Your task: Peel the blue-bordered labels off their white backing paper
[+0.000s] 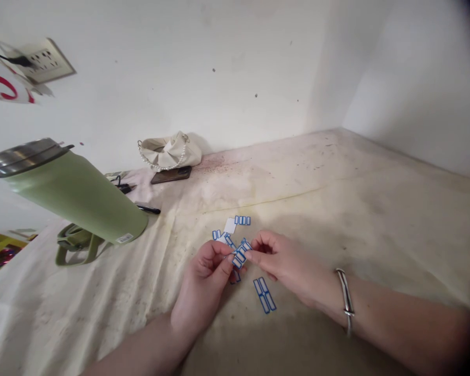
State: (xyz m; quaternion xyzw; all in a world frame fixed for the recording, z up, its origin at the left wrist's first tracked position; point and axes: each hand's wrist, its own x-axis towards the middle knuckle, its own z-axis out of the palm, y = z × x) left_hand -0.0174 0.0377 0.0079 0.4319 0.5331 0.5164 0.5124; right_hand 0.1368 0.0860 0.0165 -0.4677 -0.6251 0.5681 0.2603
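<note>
Between my two hands is a small white label sheet (242,254) printed with blue-outlined rectangles. My left hand (206,277) pinches its left end between thumb and fingers. At the right end, the thumb and fingertips of my right hand (278,256) are closed on it too. Just beyond my hands lie more blue-bordered labels (242,220) and a plain white piece of paper (230,225). Another label piece (264,295) rests flat on the cloth below my right hand. Part of one more label is hidden under my left fingers.
A large green tumbler (78,193) with a metal lid stands at the left, a green strap or handle (78,245) beside its base. Farther back are a black pen (148,209), a phone (171,175) and a cream handbag (172,149) against the wall. A creased, stained cloth (337,209) covers the table.
</note>
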